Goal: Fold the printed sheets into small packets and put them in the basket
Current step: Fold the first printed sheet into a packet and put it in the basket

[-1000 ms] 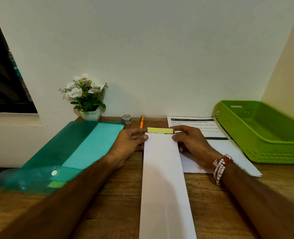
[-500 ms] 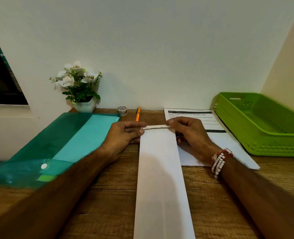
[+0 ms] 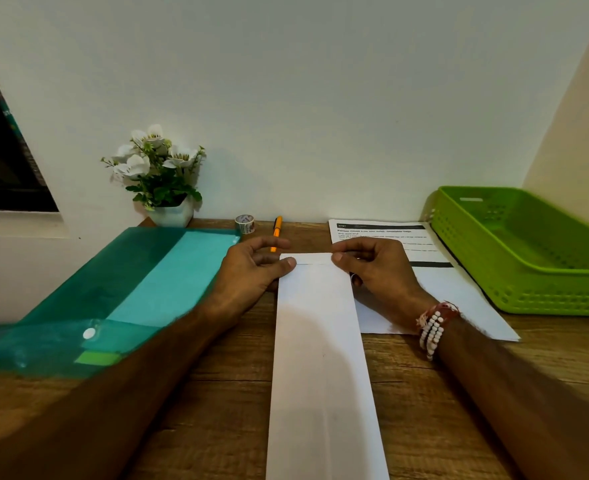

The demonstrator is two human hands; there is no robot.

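Sheet strip (image 3: 320,358) between hands; far-end flap (image 3: 314,258) pinched at both corners by left hand (image 3: 251,271), right hand (image 3: 376,271), keeping fold square. Basket (image 3: 487,271) right of right hand.

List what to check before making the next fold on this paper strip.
1. Left hand pinches the strip at its far left corner: ok.
2. Right hand pinches the far right corner: ok.
3. Small flap lies square across the strip's far end: ok.
4. Crease pressed sharp: cannot tell.
5. Pen lies apart from the strip: ok.
6. Basket stands open-topped at the right: ok.
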